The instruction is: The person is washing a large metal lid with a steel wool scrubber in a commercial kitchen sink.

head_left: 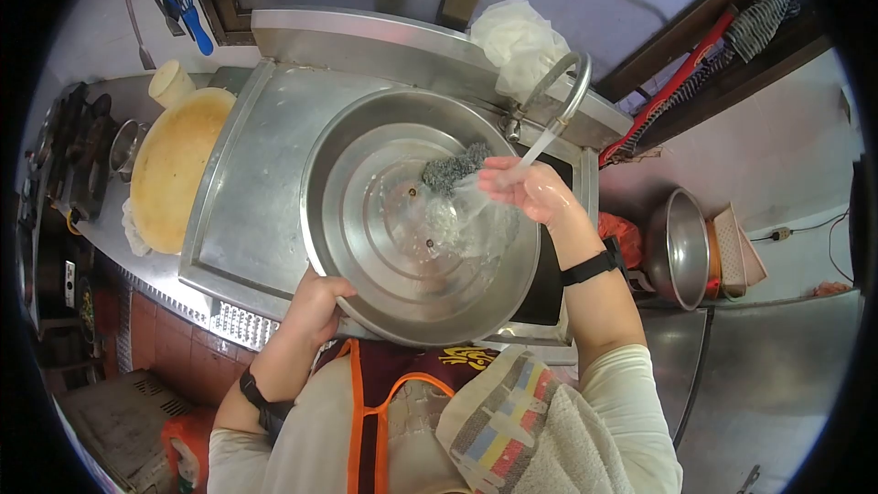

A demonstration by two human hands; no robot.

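A large round metal basin (357, 247) rests over the sink, tilted a little, with some water in it. My left hand (320, 308) grips its near-left rim, thumb over the edge. Under the stream from the curved faucet (578, 96), my right hand (526, 187) is held palm up with fingers extended, and water runs over it into the basin. Just left of those fingertips, a grey metal scouring pad (448, 172) lies in the basin. Two small dark spots show on the basin's bottom.
Left of the steel counter (247, 192) are a round wooden board (183, 165) and a cream cup (171, 84). A white plastic bag (519, 46) sits behind the faucet. At right stand a metal bowl (677, 247) and pink baskets (736, 252).
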